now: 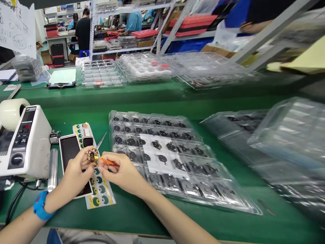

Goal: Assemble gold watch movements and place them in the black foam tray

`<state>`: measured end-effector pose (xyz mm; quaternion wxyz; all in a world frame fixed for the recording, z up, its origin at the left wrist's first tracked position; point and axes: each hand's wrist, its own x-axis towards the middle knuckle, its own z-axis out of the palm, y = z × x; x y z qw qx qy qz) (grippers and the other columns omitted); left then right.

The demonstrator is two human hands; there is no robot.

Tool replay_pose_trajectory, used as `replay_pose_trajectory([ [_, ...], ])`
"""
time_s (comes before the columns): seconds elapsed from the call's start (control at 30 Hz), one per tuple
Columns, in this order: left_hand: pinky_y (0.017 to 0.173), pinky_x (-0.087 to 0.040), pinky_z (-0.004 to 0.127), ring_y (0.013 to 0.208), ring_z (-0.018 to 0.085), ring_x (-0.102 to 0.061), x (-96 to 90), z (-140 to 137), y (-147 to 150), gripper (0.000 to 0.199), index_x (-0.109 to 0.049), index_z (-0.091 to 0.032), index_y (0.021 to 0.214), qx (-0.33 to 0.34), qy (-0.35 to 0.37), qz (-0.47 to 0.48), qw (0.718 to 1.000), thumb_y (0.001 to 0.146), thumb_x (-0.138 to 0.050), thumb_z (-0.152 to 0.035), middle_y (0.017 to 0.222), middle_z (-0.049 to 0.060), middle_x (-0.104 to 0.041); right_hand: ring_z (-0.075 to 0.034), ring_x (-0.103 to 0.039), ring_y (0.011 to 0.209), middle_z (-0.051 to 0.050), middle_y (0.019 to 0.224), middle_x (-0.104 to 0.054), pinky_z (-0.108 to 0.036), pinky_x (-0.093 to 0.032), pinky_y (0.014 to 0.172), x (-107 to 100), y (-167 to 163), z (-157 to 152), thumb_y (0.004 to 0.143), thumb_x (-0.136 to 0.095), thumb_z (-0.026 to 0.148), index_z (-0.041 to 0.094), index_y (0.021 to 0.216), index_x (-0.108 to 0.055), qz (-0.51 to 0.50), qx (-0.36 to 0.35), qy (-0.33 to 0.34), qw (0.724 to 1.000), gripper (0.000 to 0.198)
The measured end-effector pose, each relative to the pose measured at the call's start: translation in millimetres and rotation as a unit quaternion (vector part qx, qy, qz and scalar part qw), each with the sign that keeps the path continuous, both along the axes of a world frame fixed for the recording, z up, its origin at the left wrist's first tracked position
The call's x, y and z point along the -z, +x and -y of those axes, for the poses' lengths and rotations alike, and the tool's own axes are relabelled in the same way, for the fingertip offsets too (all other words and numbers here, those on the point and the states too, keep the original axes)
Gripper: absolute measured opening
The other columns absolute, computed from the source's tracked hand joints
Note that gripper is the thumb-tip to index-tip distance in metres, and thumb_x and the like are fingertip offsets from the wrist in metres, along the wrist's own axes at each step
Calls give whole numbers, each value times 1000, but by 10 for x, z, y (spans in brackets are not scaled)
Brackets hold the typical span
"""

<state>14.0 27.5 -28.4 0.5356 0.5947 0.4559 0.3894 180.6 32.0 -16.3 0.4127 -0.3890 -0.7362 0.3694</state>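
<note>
My left hand [78, 171] pinches a small round, gold-coloured part [92, 156] between thumb and fingers. Close against it, my right hand [124, 173] is closed around a thin orange stick-like tool [109, 162]; its working tip is too small to make out. A pointed silver blade or tweezer tip [101, 140] shows just beyond the fingers, and I cannot tell whether it is held. Under my hands lie a sticker sheet [102, 200] with yellow and green shapes and a shallow dark tray with a white rim [70, 137]. A watch-like, dark-faced square piece [88, 141] rests on the sheet.
A tape dispenser [32, 140] stands left, beside a clear tube [52, 170]. Right of my hands lies a large clear tray [234, 201] of small black parts. Blurred plastic trays [293, 138] fill the right side. More trays [102, 74] and a clipboard [62, 77] occupy the raised ledge.
</note>
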Motion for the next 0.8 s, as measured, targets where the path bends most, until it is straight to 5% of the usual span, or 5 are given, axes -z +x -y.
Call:
replay_pose_trajectory([
  [0.13, 98, -52, 33, 107, 21, -68, -66, -82, -31, 49, -50, -13, 124, -68, 0, 61, 996, 76, -59, -13, 111, 11, -71, -7, -34, 47, 5, 60, -45, -19, -28, 43, 6, -45, 91, 82, -49, 21, 19, 66, -49, -4, -50, -24, 998, 16],
  [0.3, 95, -53, 34, 105, 22, -68, -234, -149, -102, 43, -51, -15, 118, -149, 32, 128, 980, 78, -64, -17, 108, 10, -71, -12, -46, 59, 2, 69, -53, -23, -33, 55, 152, -139, 184, 84, -46, 10, 20, 74, -49, 139, -98, 33, 985, 14],
  [0.57, 95, -55, 36, 94, 20, -71, -349, -122, -137, 46, -58, -17, 116, -171, -26, 145, 974, 72, -72, -20, 99, 6, -74, -14, -56, 69, -2, 82, -61, -24, -37, 59, 21, -112, 247, 82, -50, 14, 19, 94, -58, 166, -37, 166, 971, 15],
  [0.67, 95, -55, 33, 92, 19, -72, -376, -128, -155, 51, -59, -19, 119, -182, -58, 129, 973, 71, -76, -24, 91, 3, -75, -14, -56, 67, -3, 78, -61, -23, -39, 59, -56, 196, 186, 91, -46, 21, 17, 94, -62, 216, 53, 219, 950, 17],
  [0.8, 94, -55, 29, 95, 20, -73, -367, -147, -208, 59, -58, -24, 125, -190, -89, 105, 972, 70, -78, -30, 95, 1, -76, -15, -58, 72, -6, 82, -64, -25, -42, 65, -176, 1102, 85, 89, -44, 13, 14, 92, -65, 311, 175, 180, 917, 22],
])
